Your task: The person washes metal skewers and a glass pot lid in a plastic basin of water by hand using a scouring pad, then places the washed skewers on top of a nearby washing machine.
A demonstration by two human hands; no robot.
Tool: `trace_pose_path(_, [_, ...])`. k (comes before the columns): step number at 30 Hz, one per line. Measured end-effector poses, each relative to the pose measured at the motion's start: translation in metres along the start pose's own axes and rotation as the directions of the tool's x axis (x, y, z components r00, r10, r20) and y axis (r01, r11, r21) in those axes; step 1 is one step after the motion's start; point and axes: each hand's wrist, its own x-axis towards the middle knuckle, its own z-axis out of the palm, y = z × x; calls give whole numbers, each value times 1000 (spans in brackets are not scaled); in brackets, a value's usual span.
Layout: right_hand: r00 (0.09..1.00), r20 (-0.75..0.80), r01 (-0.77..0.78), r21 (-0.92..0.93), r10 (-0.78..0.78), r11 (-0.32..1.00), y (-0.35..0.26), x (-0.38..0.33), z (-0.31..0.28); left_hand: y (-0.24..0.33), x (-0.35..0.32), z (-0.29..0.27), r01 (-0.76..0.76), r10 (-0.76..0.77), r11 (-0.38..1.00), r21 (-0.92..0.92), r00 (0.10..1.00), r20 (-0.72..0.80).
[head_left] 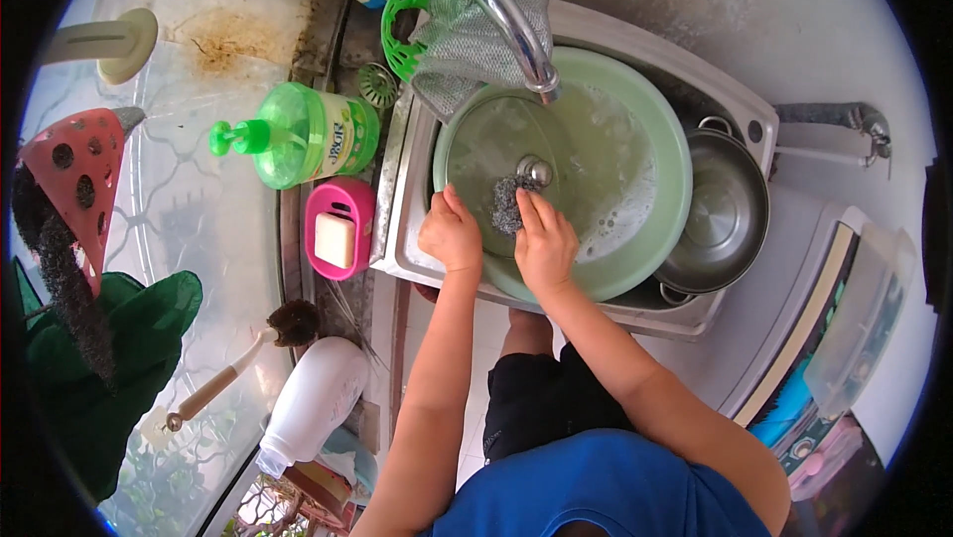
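Scourer point(507, 203) under right hand point(544, 244)

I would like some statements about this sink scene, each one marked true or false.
1. The right hand presses a steel scrubber on a glass lid. True.
2. The lid lies in a red basin. False: the basin is pale green.
3. The left hand holds the lid's edge. True.
4. The soap dish is blue. False: it is pink, with a white bar inside.
5. A steel pot sits to the right of the basin. True.
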Motion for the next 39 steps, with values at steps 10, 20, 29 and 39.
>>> trace_pose_path(10, [977,102,-189,12,186,982,-12,25,11,-2,-1,1,17,-17,999,-45,1000,0])
trace_pose_path(20, [969,184,-171,17,165,985,-13,24,11,-2,0,2,30,-30,999,-17,1000,3])
trace_pose_path(29, [976,188,-121,52,110,991,4,38,17,1,0,1,29,-29,1000,-4,1000,12])
trace_pose_path(39, [979,169,-129,85,113,988,7,45,17,2,0,3,-9,9,1000,2,1000,-10])
